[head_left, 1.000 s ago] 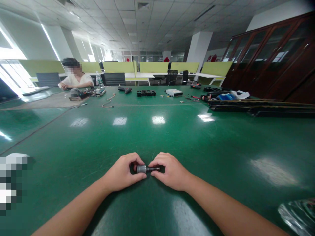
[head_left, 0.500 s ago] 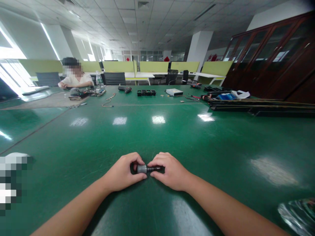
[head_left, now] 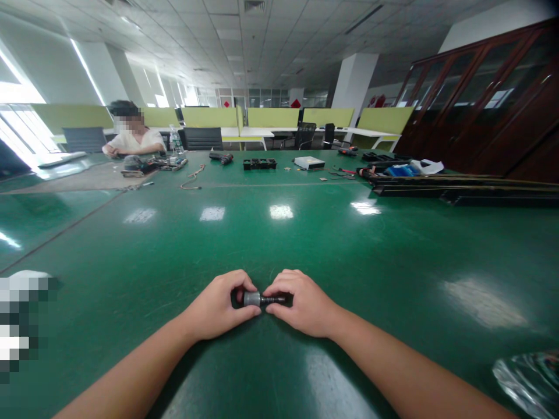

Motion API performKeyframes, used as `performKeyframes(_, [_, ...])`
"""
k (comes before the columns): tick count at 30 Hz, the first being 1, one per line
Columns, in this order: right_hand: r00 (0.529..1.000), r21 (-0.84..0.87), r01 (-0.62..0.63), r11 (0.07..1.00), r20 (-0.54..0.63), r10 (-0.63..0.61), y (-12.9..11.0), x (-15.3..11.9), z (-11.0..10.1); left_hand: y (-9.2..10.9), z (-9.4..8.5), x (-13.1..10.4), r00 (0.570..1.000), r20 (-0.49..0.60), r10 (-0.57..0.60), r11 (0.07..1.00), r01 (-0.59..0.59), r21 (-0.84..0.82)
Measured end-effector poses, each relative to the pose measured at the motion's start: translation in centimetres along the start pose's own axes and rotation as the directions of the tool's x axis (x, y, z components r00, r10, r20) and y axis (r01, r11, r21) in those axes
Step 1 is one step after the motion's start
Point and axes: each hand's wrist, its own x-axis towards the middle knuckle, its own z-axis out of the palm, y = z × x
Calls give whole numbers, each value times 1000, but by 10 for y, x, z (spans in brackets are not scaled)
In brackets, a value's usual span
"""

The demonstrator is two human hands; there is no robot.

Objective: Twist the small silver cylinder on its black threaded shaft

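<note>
From the head camera, we see a small metal part (head_left: 252,299) lying level between our hands, low over the green table (head_left: 279,250). Our left hand (head_left: 216,307) pinches its grey collar between thumb and fingers; our right hand (head_left: 305,304) pinches the dark, slim end. Gripping both ends probably keeps it steady and aligned, forearms spread for support.

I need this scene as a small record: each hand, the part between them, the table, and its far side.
Part: silver cylinder with dark shaft pointing right
Left hand: curled around the cylinder
Right hand: curled around the shaft
Grip: firmness unclear
Table: green, glossy
Far side: drill-like tool, black frame, pale box; seated person at left
</note>
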Motion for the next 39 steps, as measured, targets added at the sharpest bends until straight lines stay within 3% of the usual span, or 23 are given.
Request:
performKeyframes(30, [998, -14, -33, 999, -49, 32, 10, -3, -7, -2, -2, 0, 1000, -28, 3, 1000, -3, -7])
performKeyframes(39, [986, -16, -126, 992, -112, 123, 22, -3, -19, -3, -3, 1, 998, -57, -28, 1000, 28, 0])
